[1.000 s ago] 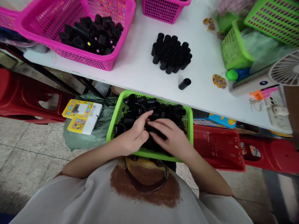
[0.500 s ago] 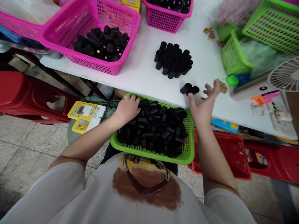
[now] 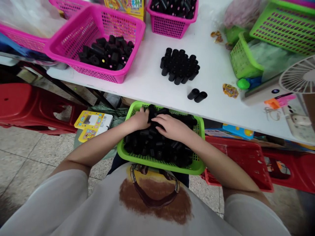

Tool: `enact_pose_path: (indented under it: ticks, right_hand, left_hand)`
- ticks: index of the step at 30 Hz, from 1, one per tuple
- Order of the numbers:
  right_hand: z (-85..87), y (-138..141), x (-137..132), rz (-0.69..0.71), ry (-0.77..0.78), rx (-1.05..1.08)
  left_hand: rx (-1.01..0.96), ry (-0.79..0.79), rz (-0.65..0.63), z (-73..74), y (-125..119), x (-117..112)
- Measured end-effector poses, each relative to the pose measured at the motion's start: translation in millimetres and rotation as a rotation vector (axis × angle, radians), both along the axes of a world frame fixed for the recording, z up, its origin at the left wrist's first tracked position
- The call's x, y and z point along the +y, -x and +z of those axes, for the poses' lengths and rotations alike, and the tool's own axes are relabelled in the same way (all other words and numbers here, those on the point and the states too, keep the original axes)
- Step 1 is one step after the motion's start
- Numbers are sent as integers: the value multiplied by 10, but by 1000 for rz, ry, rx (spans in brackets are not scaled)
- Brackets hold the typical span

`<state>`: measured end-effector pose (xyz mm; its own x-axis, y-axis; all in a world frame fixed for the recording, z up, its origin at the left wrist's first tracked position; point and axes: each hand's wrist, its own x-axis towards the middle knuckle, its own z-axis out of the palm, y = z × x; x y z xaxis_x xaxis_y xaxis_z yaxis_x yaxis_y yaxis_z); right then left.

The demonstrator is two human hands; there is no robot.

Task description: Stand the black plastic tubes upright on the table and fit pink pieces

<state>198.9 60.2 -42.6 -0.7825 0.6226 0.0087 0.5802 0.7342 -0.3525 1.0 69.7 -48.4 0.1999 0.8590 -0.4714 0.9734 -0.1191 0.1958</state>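
Observation:
A green basket (image 3: 159,164) full of loose black plastic cylinders (image 3: 157,144) rests on my lap against the table edge. My left hand (image 3: 140,119) is inside its far left part, fingers curled round a black cylinder (image 3: 152,109). Reaching in from the right, my right hand (image 3: 173,128) hovers over the pile with fingers stretched and apart, the tips close to that cylinder. On the white table beyond, a tight cluster of black cylinders (image 3: 179,66) stands upright. Nearer the edge, two more cylinders (image 3: 197,95) stand side by side, looking tilted.
A pink basket (image 3: 120,73) of black pieces, some with coloured dots, sits at the table's left; another pink basket (image 3: 169,28) is behind. Green baskets (image 3: 246,62) and a white fan (image 3: 300,77) stand right. Red stools (image 3: 31,105) and a yellow box (image 3: 91,123) are below left.
My right hand has left the two cylinders by the table edge and moved left into the green basket. My left hand has shifted slightly right and down into the pile.

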Motion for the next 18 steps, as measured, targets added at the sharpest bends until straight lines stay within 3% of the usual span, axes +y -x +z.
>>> enact_pose_path:
  ticks: [4,9,13,15,18]
  right_hand:
    - [4,227,88,66,43,-291]
    - [231,118,44,-12,183,-273]
    - [327,-136,-99,-179,340,94]
    - [348,-220,-222,-263,346,363]
    - [402,-250,-450,-345,364,731]
  left_hand:
    - [-60,-14,54,-46,32,-47]
    - [-228,-97,110,92,250,-257]
    - [-718,-86,132,313,439,-448]
    - [-1038,91,168,398,450,-542]
    - [-1519,486,368,443,352,-658]
